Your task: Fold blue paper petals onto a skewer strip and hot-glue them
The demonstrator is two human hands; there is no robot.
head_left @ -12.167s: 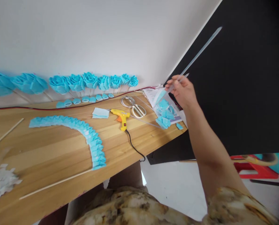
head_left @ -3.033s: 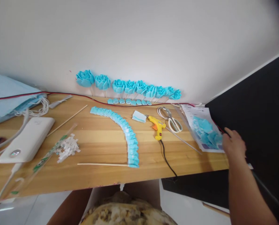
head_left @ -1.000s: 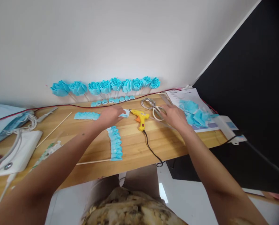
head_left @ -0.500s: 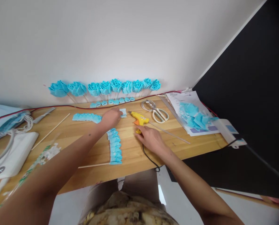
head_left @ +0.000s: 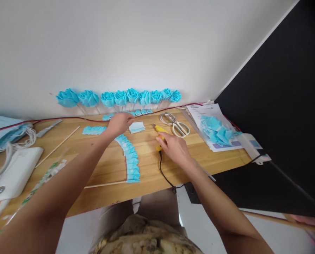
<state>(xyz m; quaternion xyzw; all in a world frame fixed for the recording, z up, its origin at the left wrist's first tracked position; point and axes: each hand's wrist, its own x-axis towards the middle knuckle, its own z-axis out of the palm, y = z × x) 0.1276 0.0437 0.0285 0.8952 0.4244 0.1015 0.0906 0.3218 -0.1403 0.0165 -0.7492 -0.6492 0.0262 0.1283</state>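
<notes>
My right hand (head_left: 174, 147) lies over the handle of the yellow glue gun (head_left: 159, 129) on the wooden table (head_left: 112, 169), fingers curled round it; only the nozzle end shows. My left hand (head_left: 119, 123) reaches to the back of the table with bent fingers. Its tips are beside a row of small blue folded pieces (head_left: 144, 112) and just left of a stack of pale blue paper squares (head_left: 137, 127). What the fingers hold, if anything, is hidden. A curved strip of blue folded petals (head_left: 129, 156) runs under my left forearm.
Blue paper roses (head_left: 131, 96) lean on the wall. White scissors (head_left: 176, 124) and a sheet with loose blue petals (head_left: 216, 129) lie to the right. The gun's black cord (head_left: 165, 175) drops over the front edge. A wooden skewer (head_left: 104, 184) and a white power bank (head_left: 13, 173) lie to the left.
My left hand slid left and back off the paper squares, which now show. My right hand moved from the scissors onto the glue gun and closed over its handle.
</notes>
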